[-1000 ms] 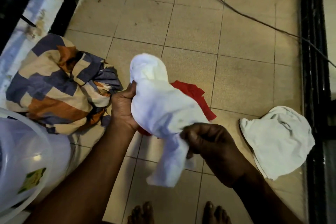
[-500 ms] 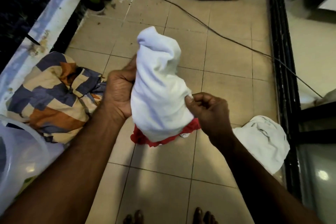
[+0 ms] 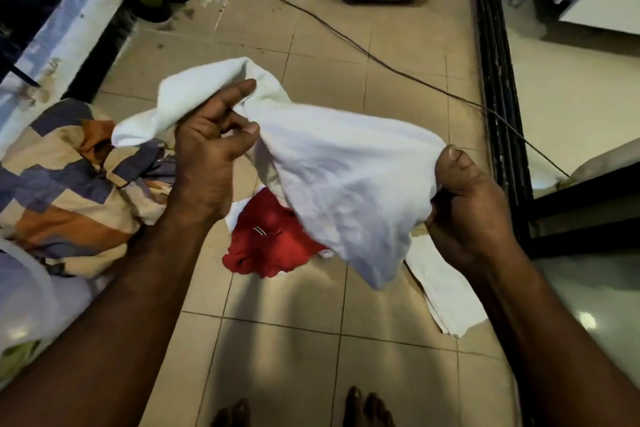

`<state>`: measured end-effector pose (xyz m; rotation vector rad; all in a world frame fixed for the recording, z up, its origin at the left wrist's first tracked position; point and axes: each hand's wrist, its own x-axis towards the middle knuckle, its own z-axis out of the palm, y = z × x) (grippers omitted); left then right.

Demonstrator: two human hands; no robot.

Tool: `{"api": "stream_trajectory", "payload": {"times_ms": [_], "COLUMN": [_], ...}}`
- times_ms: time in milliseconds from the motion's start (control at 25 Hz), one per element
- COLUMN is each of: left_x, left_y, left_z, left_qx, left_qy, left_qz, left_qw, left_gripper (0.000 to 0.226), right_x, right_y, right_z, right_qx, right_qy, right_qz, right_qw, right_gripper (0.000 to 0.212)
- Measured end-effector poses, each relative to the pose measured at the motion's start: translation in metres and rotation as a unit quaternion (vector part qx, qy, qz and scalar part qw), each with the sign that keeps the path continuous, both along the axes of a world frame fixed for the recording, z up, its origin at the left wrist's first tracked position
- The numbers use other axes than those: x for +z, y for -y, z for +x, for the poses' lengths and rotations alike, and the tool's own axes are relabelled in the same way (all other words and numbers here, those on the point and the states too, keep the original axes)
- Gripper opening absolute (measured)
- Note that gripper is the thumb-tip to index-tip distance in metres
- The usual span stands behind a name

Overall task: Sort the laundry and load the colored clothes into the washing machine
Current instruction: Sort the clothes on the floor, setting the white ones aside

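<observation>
We hold the white garment (image 3: pixel 332 177) stretched above the red garment (image 3: pixel 273 239), left hand (image 3: pixel 211 149) and right hand (image 3: pixel 467 204) each clenched on an edge; we should drop it right of the red one, onto the white cloth (image 3: pixel 446 288).

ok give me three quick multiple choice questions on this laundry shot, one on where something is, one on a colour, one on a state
1. Where does the patterned bundle lie?
A. on the floor, on the person's left
B. in the right hand
C. on top of the red garment

2. What colour is the garment on the tiles under the held cloth?
A. green
B. red
C. black

3. How is the white cloth held?
A. lying flat on the floor
B. in one hand only
C. stretched between both hands

Answers:
1 A, it sits on the floor beside the left arm.
2 B, the red garment shows under the cloth.
3 C, the left hand and right hand each grip an end, off the floor.
</observation>
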<state>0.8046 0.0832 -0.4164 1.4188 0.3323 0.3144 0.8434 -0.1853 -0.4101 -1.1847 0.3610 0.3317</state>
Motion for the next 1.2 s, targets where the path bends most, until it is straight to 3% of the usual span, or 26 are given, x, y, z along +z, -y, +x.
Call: {"api": "stream_trajectory", "payload": {"times_ms": [80, 120, 160, 240, 320, 400, 520, 680, 760, 920, 1040, 1200], "left_x": [-0.006, -0.011, -0.015, -0.025, -0.035, -0.04, -0.054, -0.092, -0.115, -0.149, -0.156, -0.164], "left_y": [0.029, 0.044, 0.056, 0.076, 0.09, 0.112, 0.164, 0.225, 0.236, 0.238, 0.238, 0.206], "left_z": [-0.004, -0.006, -0.008, -0.005, 0.006, 0.018, 0.028, 0.031, 0.029, 0.021, 0.019, 0.021], "left_qx": [-0.045, -0.078, -0.123, -0.182, -0.164, -0.157, -0.216, -0.302, -0.33, -0.353, -0.327, -0.211], "left_qy": [-0.052, -0.095, -0.135, -0.172, -0.164, -0.135, -0.092, -0.123, -0.133, -0.164, -0.155, -0.165], "left_qz": [-0.215, -0.249, -0.219, -0.142, -0.125, -0.098, -0.035, -0.062, -0.019, 0.138, 0.142, 0.177], "left_qw": [0.974, 0.961, 0.958, 0.958, 0.965, 0.974, 0.971, 0.943, 0.935, 0.911, 0.921, 0.947], "left_gripper": [0.08, 0.084, 0.084, 0.078, 0.065, 0.066, 0.069, 0.071, 0.071, 0.071, 0.068, 0.058], "right_x": [-0.001, 0.001, 0.002, 0.0, -0.005, -0.01, -0.029, -0.059, -0.08, -0.121, -0.146, -0.163], "right_y": [0.008, 0.012, 0.018, 0.04, 0.072, 0.103, 0.144, 0.194, 0.214, 0.22, 0.196, 0.143], "right_z": [-0.003, -0.004, -0.003, 0.001, 0.006, 0.007, 0.009, 0.013, 0.014, 0.011, -0.001, -0.007], "right_qx": [-0.05, -0.066, -0.074, -0.078, -0.098, -0.127, -0.202, -0.27, -0.278, -0.226, -0.139, -0.046], "right_qy": [-0.038, -0.051, -0.051, -0.013, 0.019, 0.019, -0.035, -0.095, -0.141, -0.169, -0.11, -0.07], "right_qz": [0.072, 0.083, 0.084, -0.001, -0.099, -0.142, -0.121, -0.101, -0.104, -0.294, -0.367, -0.406], "right_qw": [0.995, 0.993, 0.992, 0.997, 0.99, 0.981, 0.971, 0.953, 0.944, 0.913, 0.913, 0.91], "right_gripper": [0.045, 0.044, 0.038, 0.026, 0.029, 0.02, 0.016, 0.016, 0.019, 0.014, 0.028, 0.031]}}
